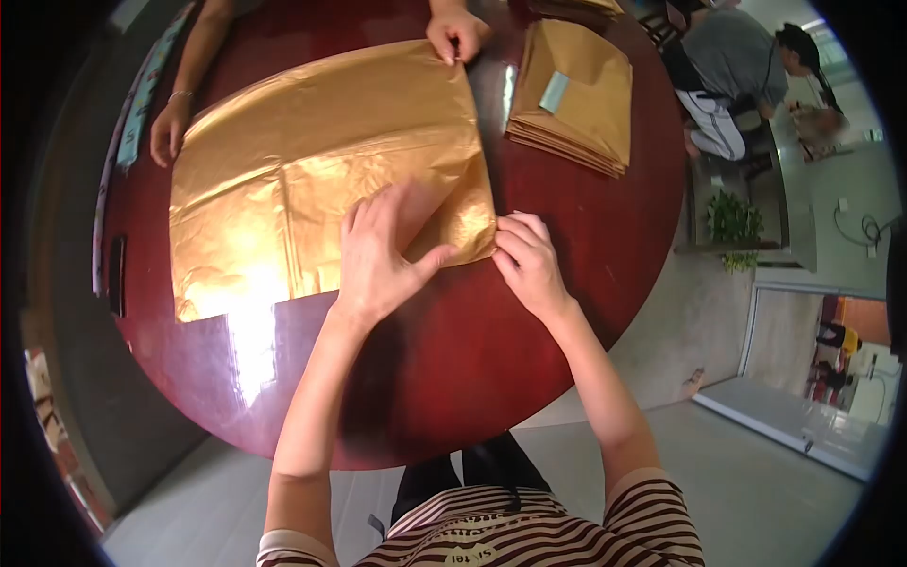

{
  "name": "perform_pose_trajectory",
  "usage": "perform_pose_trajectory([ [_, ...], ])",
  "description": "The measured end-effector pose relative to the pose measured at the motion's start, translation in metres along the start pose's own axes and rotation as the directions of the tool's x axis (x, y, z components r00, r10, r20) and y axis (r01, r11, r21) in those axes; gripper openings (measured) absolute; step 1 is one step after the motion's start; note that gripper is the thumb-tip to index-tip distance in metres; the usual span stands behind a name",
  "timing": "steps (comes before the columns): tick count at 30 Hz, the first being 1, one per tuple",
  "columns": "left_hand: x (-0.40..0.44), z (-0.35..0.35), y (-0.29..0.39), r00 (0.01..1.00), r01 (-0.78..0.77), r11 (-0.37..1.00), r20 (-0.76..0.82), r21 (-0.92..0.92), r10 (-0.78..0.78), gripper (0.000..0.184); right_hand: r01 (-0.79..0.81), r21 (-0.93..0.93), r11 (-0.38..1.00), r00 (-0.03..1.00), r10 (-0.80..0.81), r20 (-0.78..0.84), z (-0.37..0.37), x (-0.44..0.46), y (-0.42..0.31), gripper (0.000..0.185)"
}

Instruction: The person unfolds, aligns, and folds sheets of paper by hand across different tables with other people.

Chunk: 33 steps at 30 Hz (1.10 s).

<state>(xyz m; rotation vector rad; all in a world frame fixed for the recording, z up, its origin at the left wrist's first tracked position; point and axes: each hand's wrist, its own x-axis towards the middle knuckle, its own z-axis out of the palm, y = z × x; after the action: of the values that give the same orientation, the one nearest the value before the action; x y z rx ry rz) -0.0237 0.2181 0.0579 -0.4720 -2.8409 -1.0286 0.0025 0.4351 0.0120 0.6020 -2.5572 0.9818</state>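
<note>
A large sheet of shiny gold paper [368,113], creased down its length and across, lies spread on the dark red round table [416,369]. My left hand [378,246] is over its near edge with the fingers spread and the thumb out to the right; the fingertips are slightly blurred. At the sheet's near right corner, my right hand [529,260] pinches the edge between thumb and fingers. Across the table, another person's hand [456,36] holds the far right corner, and that person's other hand [170,130] rests beside the left edge.
A stack of folded gold-brown paper [572,90] with a small pale item [555,93] on top sits at the right. A dark flat object [117,274] lies at the table's left edge. Beyond the right side are a seated person [732,61] and a green plant [732,222].
</note>
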Motion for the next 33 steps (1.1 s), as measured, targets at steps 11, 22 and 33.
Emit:
perform_pose_trajectory([
  [11,-0.011,0.056,0.028,0.962,-0.274,0.948,0.063,0.163,0.267,0.073,-0.066,0.107,0.992,0.996,0.071,-0.048,0.002,-0.009,0.005,0.021],
  [22,-0.024,0.074,0.023,0.984,-0.15,0.977,-0.115,-0.153,0.133,0.03,-0.074,0.144,0.987,0.995,0.082,-0.051,0.0,-0.011,0.006,0.018],
  [33,-0.014,0.07,0.027,0.941,-0.267,0.952,-0.174,0.15,0.291,0.027,-0.04,0.195,0.98,0.993,0.06,-0.097,0.004,-0.014,0.009,0.018],
])
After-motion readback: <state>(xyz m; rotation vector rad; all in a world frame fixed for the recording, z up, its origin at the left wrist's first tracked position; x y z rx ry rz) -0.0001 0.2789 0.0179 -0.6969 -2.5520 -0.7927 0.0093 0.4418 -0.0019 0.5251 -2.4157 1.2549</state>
